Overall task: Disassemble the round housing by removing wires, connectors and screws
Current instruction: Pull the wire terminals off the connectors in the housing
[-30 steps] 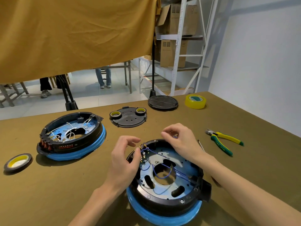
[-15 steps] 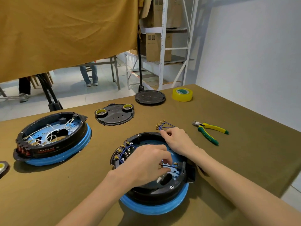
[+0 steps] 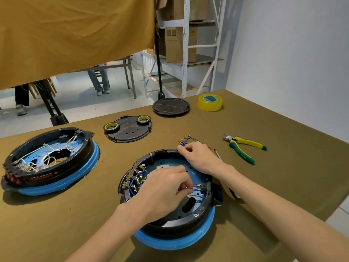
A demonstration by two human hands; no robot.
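The round housing [image 3: 170, 214], black on a blue base, sits on the olive table [image 3: 283, 186] right under both hands. The left hand [image 3: 162, 188] reaches inside it, fingertips pinching a blue wire [image 3: 194, 187] by its brass connectors near the right inner wall. The right hand [image 3: 198, 157] rests on the far rim, apparently gripping a loose wire bundle [image 3: 186, 140] that trails onto the table. Pliers [image 3: 243, 147] lie further right.

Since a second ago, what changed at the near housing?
Left hand moved from the housing's left rim across to pinch blue wires at its right side. Right hand carried a removed wire bundle out beyond the far rim. Second housing and pliers unmoved.
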